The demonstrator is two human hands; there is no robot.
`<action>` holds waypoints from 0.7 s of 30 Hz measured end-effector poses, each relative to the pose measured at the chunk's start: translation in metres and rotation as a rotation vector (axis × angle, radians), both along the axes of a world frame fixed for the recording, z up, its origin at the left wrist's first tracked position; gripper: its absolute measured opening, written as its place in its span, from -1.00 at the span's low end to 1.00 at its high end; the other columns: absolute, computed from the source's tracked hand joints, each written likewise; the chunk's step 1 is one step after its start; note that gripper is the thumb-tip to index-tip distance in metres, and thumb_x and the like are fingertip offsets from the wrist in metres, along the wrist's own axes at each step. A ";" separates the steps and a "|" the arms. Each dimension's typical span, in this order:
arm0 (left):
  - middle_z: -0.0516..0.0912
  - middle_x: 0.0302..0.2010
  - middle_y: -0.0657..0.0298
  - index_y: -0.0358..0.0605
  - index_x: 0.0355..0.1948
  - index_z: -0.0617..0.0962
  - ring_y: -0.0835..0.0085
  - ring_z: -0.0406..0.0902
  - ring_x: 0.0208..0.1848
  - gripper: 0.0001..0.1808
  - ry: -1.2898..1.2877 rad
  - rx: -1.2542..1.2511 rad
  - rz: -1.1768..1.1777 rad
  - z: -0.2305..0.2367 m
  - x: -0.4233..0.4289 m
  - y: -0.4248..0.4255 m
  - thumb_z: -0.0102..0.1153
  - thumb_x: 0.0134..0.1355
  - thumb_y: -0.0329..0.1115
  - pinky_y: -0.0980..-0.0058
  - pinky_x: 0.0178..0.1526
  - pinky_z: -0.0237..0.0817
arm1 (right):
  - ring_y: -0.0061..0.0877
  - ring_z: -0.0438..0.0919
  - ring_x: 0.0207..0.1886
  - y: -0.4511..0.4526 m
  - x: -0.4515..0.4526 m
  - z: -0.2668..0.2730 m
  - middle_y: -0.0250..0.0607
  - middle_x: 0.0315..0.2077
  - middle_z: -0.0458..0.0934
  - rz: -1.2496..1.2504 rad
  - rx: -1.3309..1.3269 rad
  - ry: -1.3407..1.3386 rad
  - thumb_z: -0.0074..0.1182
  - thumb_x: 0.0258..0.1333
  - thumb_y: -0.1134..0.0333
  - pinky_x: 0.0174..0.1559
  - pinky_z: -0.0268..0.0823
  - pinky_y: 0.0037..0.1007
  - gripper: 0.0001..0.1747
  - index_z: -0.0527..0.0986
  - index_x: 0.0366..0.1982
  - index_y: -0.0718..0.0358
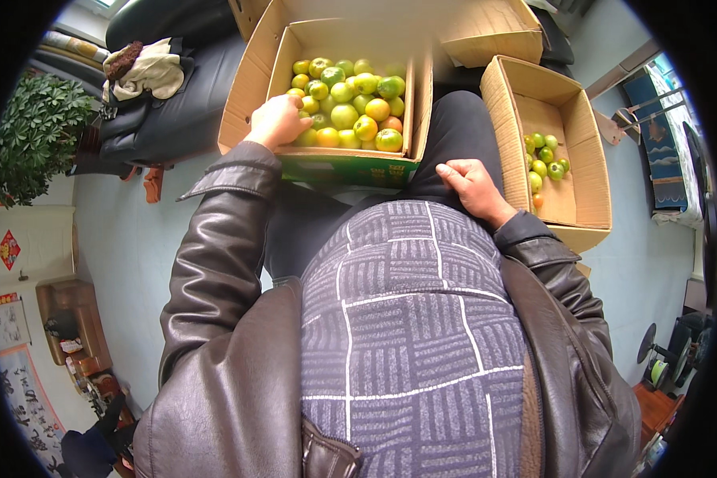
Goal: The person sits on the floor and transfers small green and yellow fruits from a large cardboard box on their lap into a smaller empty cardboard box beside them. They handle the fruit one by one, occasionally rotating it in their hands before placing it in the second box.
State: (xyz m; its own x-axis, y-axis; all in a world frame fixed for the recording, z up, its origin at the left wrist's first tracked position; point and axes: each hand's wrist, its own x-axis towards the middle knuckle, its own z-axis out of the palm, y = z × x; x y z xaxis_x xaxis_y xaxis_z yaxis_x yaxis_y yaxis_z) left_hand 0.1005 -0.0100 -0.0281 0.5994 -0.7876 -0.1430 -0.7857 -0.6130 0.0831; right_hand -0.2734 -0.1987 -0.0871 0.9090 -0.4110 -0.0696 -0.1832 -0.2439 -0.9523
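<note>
In front of me stands a cardboard box (411, 101) full of green, yellow and orange-tinged tomatoes (343, 116). My left hand (279, 121) lies over its left inner wall, close to the near-left tomatoes. Its fingertips are partly hidden, so whether they grip a tomato or the rim is unclear. My right hand (472, 186) rests on my right thigh with its fingers curled in, and nothing shows in it. To the right, a second cardboard box (591, 173) holds a smaller group of green tomatoes (546, 156) along its left side.
Another cardboard box (493, 45) sits behind, at the far right. A black sofa (173, 107) with clothing (152, 74) on it is at the left, beside a leafy potted plant (41, 128). The pale floor (119, 251) shows on both sides of me.
</note>
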 end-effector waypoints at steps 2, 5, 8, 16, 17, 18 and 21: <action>0.80 0.09 0.08 0.03 0.23 0.76 0.07 0.75 0.19 -0.41 -0.045 -0.067 -0.047 0.002 -0.002 0.002 0.53 0.21 0.01 0.09 0.23 0.57 | -0.70 0.29 -0.45 -0.003 -0.002 0.000 -0.50 -0.59 0.39 -0.022 0.086 0.000 0.15 0.58 0.17 -0.36 0.22 -0.40 -0.45 0.45 -0.58 0.27; 0.74 0.05 0.10 -0.03 0.22 0.74 0.06 0.72 0.14 -0.40 -0.045 -0.223 -0.107 0.009 -0.014 0.009 0.56 0.16 -0.08 0.13 0.21 0.56 | -0.71 0.30 -0.44 -0.002 -0.005 0.002 -0.53 -0.58 0.41 -0.069 0.175 -0.025 0.15 0.59 0.17 -0.35 0.24 -0.45 -0.52 0.53 -0.51 0.27; 0.71 0.05 0.13 -0.08 0.18 0.75 0.12 0.75 0.04 -0.41 -0.057 -0.410 -0.185 0.022 -0.034 0.013 0.59 0.13 -0.13 0.19 0.13 0.58 | -0.71 0.43 -0.38 0.003 -0.009 0.008 -0.48 -0.38 0.57 -0.119 0.287 -0.013 0.13 0.61 0.19 -0.29 0.34 -0.54 -0.69 0.66 -0.17 0.29; 0.68 0.02 0.15 -0.14 0.05 0.74 0.31 0.73 -0.23 -0.52 0.145 -0.798 -0.478 0.054 -0.137 0.000 0.59 0.06 -0.35 0.37 -0.14 0.62 | -0.50 0.62 0.16 0.024 -0.019 0.063 -0.17 0.37 0.51 -0.126 0.065 -0.240 0.14 0.47 0.37 0.20 0.49 -0.45 -0.42 0.50 0.46 0.27; 0.69 0.03 0.14 -0.12 0.05 0.74 0.27 0.75 -0.18 -0.52 0.161 -0.832 -0.548 0.055 -0.152 -0.003 0.59 0.06 -0.35 0.35 -0.13 0.63 | -0.52 0.61 0.18 0.024 -0.020 0.072 -0.18 0.35 0.52 -0.073 0.081 -0.231 0.15 0.46 0.39 0.22 0.50 -0.45 -0.44 0.52 0.43 0.28; 0.71 0.03 0.14 -0.09 0.02 0.74 0.18 0.77 -0.09 -0.54 0.184 -0.822 -0.572 0.056 -0.168 -0.005 0.59 0.06 -0.36 0.30 -0.11 0.65 | -0.54 0.61 0.20 0.022 -0.021 0.081 -0.19 0.33 0.54 -0.026 0.100 -0.209 0.16 0.44 0.40 0.23 0.51 -0.44 -0.46 0.54 0.40 0.28; 0.72 -0.10 0.17 -0.08 -0.07 0.72 0.10 0.76 -0.17 -0.60 0.225 -0.925 -0.653 0.054 -0.202 -0.019 0.59 0.05 -0.37 0.24 -0.16 0.64 | -0.57 0.61 0.23 0.030 -0.018 0.096 -0.21 0.21 0.62 0.057 0.288 -0.193 0.16 0.42 0.45 0.31 0.48 -0.42 -0.47 0.51 0.37 0.39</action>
State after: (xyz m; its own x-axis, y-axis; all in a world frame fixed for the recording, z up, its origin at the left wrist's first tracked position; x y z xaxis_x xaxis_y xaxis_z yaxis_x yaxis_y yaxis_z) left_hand -0.1017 -0.0293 0.0259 0.0731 -0.7975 0.5989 -0.8411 0.2734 0.4667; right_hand -0.2917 -0.1691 0.0088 0.9377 -0.3474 0.0005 0.0135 0.0349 -0.9993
